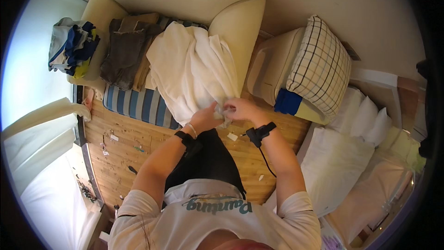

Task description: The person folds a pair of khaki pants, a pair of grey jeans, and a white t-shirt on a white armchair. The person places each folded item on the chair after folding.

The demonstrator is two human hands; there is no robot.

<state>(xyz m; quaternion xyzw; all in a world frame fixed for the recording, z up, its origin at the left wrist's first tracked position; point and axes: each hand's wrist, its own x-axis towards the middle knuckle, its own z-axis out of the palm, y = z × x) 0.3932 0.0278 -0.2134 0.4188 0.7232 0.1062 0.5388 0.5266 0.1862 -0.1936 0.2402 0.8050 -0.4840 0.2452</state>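
A large cream-white piece of fabric (194, 62) lies in loose folds over the seat of an upholstered armchair. At its near right corner my left hand (207, 116) pinches a bunched, pale greyish bit of material (219, 111). My right hand (241, 108) meets it from the other side, thumb and fingers curled together on the same bunch. Whether this bunch is part of the white fabric or a separate piece, I cannot tell. Folded dark grey trousers (126, 48) rest just left of the fabric, over tan folded cloth.
Under the fabric is a blue-and-grey striped seat cushion (138, 106). A stack of folded clothes (74, 47) sits on the chair's left arm (92, 80). To the right, a checked pillow (321, 69) leans by a beige storage box (274, 66). Scraps litter the wooden floor (118, 159).
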